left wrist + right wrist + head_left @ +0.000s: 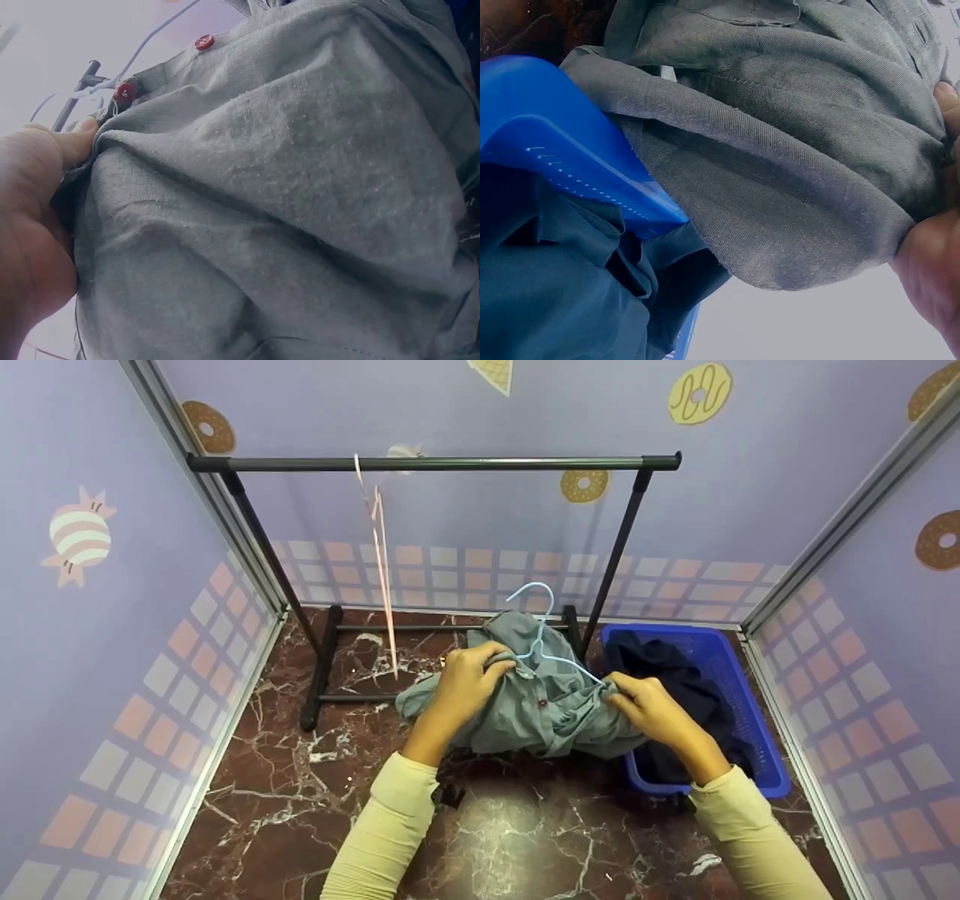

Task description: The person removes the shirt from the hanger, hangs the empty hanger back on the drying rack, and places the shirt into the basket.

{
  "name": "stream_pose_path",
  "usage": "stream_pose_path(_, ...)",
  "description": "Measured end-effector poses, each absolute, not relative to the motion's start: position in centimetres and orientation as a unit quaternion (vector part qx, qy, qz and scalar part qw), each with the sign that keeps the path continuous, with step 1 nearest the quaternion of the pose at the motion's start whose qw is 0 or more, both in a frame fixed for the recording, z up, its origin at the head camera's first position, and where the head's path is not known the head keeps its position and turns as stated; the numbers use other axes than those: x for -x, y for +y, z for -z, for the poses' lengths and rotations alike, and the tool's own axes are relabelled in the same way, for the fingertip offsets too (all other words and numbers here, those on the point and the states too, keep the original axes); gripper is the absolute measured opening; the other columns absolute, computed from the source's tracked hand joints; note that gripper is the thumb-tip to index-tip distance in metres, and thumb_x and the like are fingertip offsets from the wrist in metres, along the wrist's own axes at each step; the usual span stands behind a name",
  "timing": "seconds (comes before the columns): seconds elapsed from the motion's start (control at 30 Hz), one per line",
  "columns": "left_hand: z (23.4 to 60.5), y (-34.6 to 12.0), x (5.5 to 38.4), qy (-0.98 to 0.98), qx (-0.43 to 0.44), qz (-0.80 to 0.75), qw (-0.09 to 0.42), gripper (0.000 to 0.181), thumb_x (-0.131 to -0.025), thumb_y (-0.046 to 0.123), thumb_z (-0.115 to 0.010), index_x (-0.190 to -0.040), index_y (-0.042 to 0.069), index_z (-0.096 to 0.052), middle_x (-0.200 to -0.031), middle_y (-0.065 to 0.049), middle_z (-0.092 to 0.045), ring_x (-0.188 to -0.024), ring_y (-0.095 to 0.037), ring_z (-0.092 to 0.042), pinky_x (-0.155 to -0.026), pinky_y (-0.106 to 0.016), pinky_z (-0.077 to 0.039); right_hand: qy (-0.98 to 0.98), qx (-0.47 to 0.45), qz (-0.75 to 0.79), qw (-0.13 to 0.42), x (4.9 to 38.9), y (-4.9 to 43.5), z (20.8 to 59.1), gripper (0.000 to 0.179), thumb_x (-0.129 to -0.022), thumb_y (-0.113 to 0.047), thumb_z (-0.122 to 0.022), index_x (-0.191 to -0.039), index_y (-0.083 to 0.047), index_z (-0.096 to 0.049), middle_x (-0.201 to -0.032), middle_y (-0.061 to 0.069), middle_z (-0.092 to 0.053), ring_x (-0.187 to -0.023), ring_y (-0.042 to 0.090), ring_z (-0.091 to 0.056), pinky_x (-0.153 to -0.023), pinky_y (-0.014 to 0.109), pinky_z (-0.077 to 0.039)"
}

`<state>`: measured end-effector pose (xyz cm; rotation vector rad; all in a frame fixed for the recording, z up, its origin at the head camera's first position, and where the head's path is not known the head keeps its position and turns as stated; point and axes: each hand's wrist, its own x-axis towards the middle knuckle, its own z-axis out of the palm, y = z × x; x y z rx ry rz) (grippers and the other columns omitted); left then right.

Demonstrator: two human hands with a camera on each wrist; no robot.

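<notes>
A grey-green button shirt (pixel 517 720) hangs bunched between both hands, with red buttons along its front edge in the left wrist view. My left hand (pixel 469 675) pinches the shirt near the collar, left of the hanger's neck. On the other side my right hand (pixel 649 709) grips the cloth by the right end of a light blue hanger (pixel 541 649). The hanger's hook points up, and its right arm lies over the shirt front. Cloth hides the hanger's left arm. Shirt folds (pixel 780 165) drape below the right hand in the right wrist view.
A black clothes rack (pixel 450 464) stands ahead, with a pink hanger (pixel 386 585) hooked on its bar toward the left. To the right, a blue basket (pixel 750 712) holds dark clothing (pixel 667 667). Patterned walls enclose the marbled floor (pixel 300 810).
</notes>
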<state>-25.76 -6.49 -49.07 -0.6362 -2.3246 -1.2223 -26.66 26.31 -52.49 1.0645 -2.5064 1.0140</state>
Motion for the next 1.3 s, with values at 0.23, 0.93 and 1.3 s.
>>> stream_pose_path(0.23,48.6,-5.4,25.8,-0.859,0.235,0.39,0.232,0.016,-0.092,0.025,-0.076,-0.091,0.009,-0.076,-0.084,-0.004,-0.077,-0.075,-0.022,-0.073,-0.071,-0.039,-0.058,-0.855,-0.371,-0.339,0.127,26.6,25.7,52.6,0.013,-0.094,-0.001,-0.07,-0.097,-0.014,-0.07,-0.077,-0.006,-0.066,-0.067,0.004,-0.057,-0.06,0.022,-0.048)
stream_pose_path(0.93,48.7,-6.9,25.5,-0.839,0.269,0.427,0.203,0.011,-0.093,0.015,-0.076,-0.097,0.005,-0.076,-0.096,-0.007,-0.076,-0.092,-0.022,-0.073,-0.087,-0.037,-0.059,-0.861,-0.366,-0.329,0.132,26.2,25.5,52.2,0.013,-0.094,-0.001,-0.071,-0.098,-0.014,-0.07,-0.076,-0.006,-0.067,-0.066,0.004,-0.057,-0.058,0.026,-0.049)
stream_pose_path(1.3,48.5,-6.8,25.6,-0.844,0.251,0.41,0.238,0.01,-0.096,0.015,-0.072,-0.099,0.005,-0.072,-0.097,-0.008,-0.073,-0.094,-0.024,-0.071,-0.088,-0.04,-0.058,-0.881,-0.336,-0.325,0.071,26.0,24.9,50.5,0.03,-0.094,-0.015,-0.07,-0.124,-0.016,-0.068,-0.095,-0.004,-0.074,-0.079,0.009,-0.064,-0.074,0.035,-0.056)
